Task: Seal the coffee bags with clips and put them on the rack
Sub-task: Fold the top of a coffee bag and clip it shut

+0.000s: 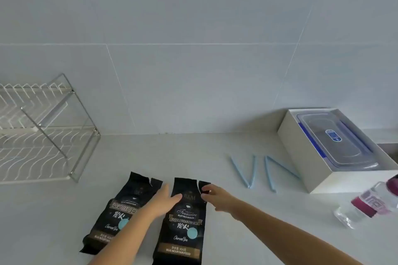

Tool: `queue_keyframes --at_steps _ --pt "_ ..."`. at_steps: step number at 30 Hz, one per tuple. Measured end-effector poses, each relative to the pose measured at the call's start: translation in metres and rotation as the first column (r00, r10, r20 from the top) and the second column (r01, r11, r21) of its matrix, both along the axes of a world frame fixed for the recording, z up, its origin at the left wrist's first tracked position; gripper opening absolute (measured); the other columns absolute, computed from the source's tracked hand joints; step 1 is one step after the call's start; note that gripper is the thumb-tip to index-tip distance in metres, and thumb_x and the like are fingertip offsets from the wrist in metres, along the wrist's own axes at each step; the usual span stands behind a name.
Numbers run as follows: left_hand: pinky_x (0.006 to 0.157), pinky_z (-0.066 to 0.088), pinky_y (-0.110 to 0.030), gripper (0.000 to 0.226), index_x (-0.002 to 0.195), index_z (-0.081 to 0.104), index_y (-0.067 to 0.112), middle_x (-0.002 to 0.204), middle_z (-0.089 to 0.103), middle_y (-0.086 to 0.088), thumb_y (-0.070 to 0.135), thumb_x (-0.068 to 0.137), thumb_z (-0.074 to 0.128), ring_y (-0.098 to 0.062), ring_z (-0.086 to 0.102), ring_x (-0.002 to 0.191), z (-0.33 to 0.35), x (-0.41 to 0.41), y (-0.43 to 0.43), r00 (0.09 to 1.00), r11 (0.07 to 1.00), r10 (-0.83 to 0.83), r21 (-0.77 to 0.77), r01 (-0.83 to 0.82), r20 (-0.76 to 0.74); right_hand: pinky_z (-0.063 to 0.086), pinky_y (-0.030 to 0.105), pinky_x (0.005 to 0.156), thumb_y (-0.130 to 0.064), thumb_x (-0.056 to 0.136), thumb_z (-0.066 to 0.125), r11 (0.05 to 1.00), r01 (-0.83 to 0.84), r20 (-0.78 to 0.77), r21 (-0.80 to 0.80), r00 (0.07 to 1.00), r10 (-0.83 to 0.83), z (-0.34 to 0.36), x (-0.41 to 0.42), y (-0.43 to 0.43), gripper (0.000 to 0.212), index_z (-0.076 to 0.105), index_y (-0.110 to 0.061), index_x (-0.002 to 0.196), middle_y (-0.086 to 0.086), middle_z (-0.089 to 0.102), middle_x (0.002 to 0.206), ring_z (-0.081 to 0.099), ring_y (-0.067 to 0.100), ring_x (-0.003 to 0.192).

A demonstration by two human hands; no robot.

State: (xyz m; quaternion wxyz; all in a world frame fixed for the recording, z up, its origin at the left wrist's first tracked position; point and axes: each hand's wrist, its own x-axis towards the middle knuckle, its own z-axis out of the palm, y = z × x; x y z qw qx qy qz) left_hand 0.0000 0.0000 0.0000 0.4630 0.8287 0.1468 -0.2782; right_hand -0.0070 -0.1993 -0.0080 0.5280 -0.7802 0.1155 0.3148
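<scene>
Two coffee bags (150, 217) lie flat. Two blue clips (258, 171) wait nearby. Left hand (164, 201) rests open on one bag; right hand (217, 197) pinches its torn top.

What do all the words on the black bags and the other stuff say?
Right coffee bag: "Treasure"
"BLUE MOUNTAIN"
"Charcoal fire"
"BLUE MOUNTAIN FOOD"
Its top logo, Chinese characters and weight line are too blurred to read.
Left coffee bag: "Charcoal fire"; the rest is blurred or hidden by the left hand.
Bottle label and container sticker: unreadable.
</scene>
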Motion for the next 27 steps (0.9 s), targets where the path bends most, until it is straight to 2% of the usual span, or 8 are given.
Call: queue_keyframes --at_steps 3,5,7,10,13,16,22,27 --pt "0.107 0.038 -0.045 0.075 0.148 0.008 0.015 0.152 0.025 -0.012 0.033 0.091 0.054 -0.027 0.04 0.131 -0.021 -0.01 -0.006 0.99 0.99 0.12 -0.061 -0.124 -0.071 0.049 0.033 0.087 -0.027 0.091 0.055 0.984 0.151 -0.17 0.092 0.976 -0.134 -0.016 -0.008 -0.002 0.031 0.052 -0.021 0.12 0.008 0.057 0.122 0.056 0.02 0.104" --pt "0.071 0.051 -0.031 0.066 0.145 0.017 0.018 0.139 0.041 -0.01 0.03 0.091 0.054 -0.013 0.056 0.094 -0.03 -0.014 -0.015 0.968 0.964 0.24 -0.099 -0.246 -0.076 0.05 0.034 0.088 -0.022 0.09 0.055 0.96 0.22 -0.209 0.175 0.961 -0.182 -0.022 -0.012 -0.001 0.027 0.054 -0.022 0.117 0.005 0.061 0.114 0.059 0.016 0.098" --pt "0.055 0.041 -0.023 0.057 0.14 0.027 0.021 0.122 0.048 -0.007 0.03 0.091 0.054 -0.006 0.05 0.076 -0.029 -0.015 -0.027 0.939 0.93 0.338 -0.129 -0.343 -0.061 0.054 0.033 0.087 -0.016 0.09 0.056 0.939 0.251 -0.206 0.233 0.957 -0.205 -0.022 -0.011 0.003 0.027 0.056 -0.022 0.117 0.0 0.061 0.105 0.06 0.012 0.091" --pt "0.054 0.043 -0.025 0.043 0.131 0.041 0.021 0.103 0.056 -0.003 0.029 0.091 0.054 -0.012 0.057 0.079 -0.028 -0.013 -0.037 0.921 0.903 0.387 -0.182 -0.388 -0.044 0.055 0.033 0.088 -0.005 0.089 0.054 0.906 0.322 -0.199 0.273 0.941 -0.274 -0.019 -0.015 0.002 0.027 0.063 -0.017 0.111 0.003 0.063 0.101 0.062 0.012 0.085" --pt "0.058 0.046 -0.028 0.035 0.126 0.049 0.016 0.112 0.06 -0.012 0.023 0.091 0.054 -0.019 0.061 0.085 -0.021 -0.01 -0.045 0.912 0.875 0.409 -0.268 -0.403 -0.035 0.055 0.035 0.088 0.001 0.088 0.053 0.872 0.359 -0.201 0.332 0.931 -0.306 -0.016 -0.021 -0.008 0.029 0.067 -0.019 0.104 0.004 0.065 0.101 0.063 0.016 0.089" --pt "0.059 0.05 -0.031 0.03 0.12 0.053 0.023 0.106 0.062 -0.011 0.021 0.089 0.056 -0.022 0.063 0.087 -0.009 -0.008 -0.049 0.895 0.84 0.446 -0.345 -0.419 -0.003 0.053 0.037 0.088 -0.004 0.089 0.055 0.843 0.347 -0.175 0.412 0.937 -0.301 -0.004 -0.017 -0.022 0.029 0.063 -0.018 0.113 0.008 0.064 0.111 0.061 0.02 0.098" --pt "0.065 0.052 -0.025 0.022 0.1 0.065 0.028 0.103 0.067 -0.003 0.015 0.093 0.049 -0.014 0.066 0.091 0.019 -0.005 -0.054 0.919 0.843 0.362 -0.475 -0.252 0.156 0.056 0.022 0.074 -0.015 0.088 0.062 0.884 0.184 0.116 0.43 0.96 -0.256 0.028 -0.002 -0.038 0.027 0.065 -0.029 0.111 0.0 0.068 0.11 0.068 0.013 0.095" --pt "0.063 0.049 -0.006 0.025 0.107 0.065 0.015 0.107 0.068 -0.004 0.003 0.089 0.056 0.005 0.066 0.082 0.028 -0.008 -0.048 0.96 0.907 0.117 -0.421 0.001 0.253 0.054 0.016 0.065 -0.011 0.082 0.066 0.974 0.064 0.357 0.219 0.923 -0.141 0.033 -0.003 -0.043 0.033 0.064 -0.032 0.108 -0.007 0.064 0.099 0.065 0.001 0.078"
